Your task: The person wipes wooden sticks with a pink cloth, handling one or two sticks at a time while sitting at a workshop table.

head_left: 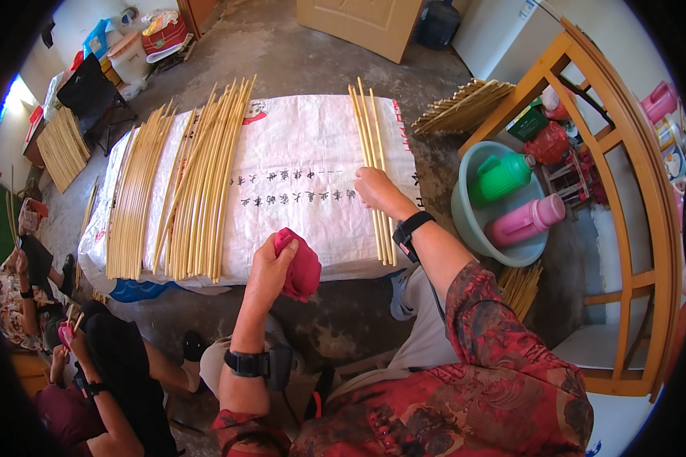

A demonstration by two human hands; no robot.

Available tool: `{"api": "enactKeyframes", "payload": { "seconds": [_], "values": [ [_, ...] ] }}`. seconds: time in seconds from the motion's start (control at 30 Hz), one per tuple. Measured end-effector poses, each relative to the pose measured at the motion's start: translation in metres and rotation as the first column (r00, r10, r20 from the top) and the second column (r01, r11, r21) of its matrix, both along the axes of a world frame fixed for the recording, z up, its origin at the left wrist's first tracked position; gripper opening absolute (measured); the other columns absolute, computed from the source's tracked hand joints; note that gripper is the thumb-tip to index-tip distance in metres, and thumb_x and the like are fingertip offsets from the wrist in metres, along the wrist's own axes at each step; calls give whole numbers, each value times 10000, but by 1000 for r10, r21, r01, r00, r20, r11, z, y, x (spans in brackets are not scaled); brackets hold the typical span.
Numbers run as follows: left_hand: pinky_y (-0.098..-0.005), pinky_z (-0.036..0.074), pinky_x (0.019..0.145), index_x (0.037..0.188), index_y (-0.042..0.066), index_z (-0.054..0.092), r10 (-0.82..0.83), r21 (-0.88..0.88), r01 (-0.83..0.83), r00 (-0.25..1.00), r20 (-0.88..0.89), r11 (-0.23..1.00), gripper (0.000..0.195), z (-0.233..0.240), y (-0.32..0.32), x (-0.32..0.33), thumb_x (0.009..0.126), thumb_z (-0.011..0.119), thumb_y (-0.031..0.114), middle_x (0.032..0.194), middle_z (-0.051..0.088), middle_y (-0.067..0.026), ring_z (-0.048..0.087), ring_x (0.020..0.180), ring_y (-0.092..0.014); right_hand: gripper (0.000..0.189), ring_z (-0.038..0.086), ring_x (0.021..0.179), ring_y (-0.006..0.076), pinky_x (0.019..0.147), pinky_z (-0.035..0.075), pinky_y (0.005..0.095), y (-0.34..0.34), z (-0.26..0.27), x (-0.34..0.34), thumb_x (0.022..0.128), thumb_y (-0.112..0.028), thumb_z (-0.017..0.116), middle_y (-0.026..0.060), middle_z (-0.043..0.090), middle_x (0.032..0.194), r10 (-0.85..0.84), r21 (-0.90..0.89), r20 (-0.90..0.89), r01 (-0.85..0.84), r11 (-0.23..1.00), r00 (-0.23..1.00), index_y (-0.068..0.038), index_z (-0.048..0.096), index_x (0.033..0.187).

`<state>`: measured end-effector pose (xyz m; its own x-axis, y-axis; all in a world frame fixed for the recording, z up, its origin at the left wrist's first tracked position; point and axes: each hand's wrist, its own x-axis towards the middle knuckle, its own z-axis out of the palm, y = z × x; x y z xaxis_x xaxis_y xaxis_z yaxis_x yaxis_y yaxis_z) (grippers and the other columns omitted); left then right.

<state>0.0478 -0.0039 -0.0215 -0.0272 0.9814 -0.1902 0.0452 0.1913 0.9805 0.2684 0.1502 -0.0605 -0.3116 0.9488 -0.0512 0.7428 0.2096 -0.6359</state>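
Observation:
My left hand (pixel 270 268) is closed around a folded crimson cloth (pixel 299 265), held up before the near edge of the covered table. Toward the right, my right hand (pixel 380 191) lies over a few slender pale sticks (pixel 385 240), its fingers curled down at their left side. Whether the fingers grip a stick is hidden. These sticks rest lengthwise on a white woven plastic sheet (pixel 297 148) that bears printed writing. Farther left on the sheet lie a loose, partly crossed bundle of sticks (pixel 203 211) and a flat, even row of sticks (pixel 134 211).
At my right, a pale blue basin (pixel 463 211) holds a green thermos (pixel 500 178) and a pink thermos (pixel 526 220). Beside it rises a wooden frame (pixel 629 240). A co-worker's hands (pixel 71 343) hold sticks and a cloth at lower left. Bundled sticks (pixel 463 105) lie beyond the table.

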Motion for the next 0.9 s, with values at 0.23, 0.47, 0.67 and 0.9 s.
{"api": "enactKeyframes", "payload": {
  "seconds": [0.23,0.47,0.67,0.9],
  "values": [
    [-228,417,643,911,-17,527,0,-6,0,1000,-9,1000,167,3,-1,0,849,516,138,754,527,-6,464,701,-66,206,510,921,297,764,405,382,-1,12,-5,767,-136,451,142,566,946,-66,346,120,21,938,991,-47,617,852],
    [-237,419,647,903,-21,528,1,-14,-2,998,-60,1000,180,-2,-1,-2,847,516,149,742,533,-22,468,699,-76,173,387,1070,297,801,349,420,0,-6,1,757,-164,475,84,507,1017,-158,368,273,48,929,949,-123,626,833],
    [-238,419,643,895,-20,526,-13,12,13,999,-42,1000,184,-3,0,1,848,519,157,741,533,-24,467,698,-76,116,433,998,315,760,394,396,17,-35,20,715,-138,495,97,511,950,-165,367,168,94,925,972,-77,588,681],
    [-236,418,638,884,-15,524,-3,-3,3,999,-39,1000,172,1,-2,0,847,519,153,743,533,-22,465,696,-72,153,499,873,295,747,433,363,15,-15,19,702,-122,493,138,564,800,-66,259,280,-9,966,958,-26,585,626]
  ]
}}
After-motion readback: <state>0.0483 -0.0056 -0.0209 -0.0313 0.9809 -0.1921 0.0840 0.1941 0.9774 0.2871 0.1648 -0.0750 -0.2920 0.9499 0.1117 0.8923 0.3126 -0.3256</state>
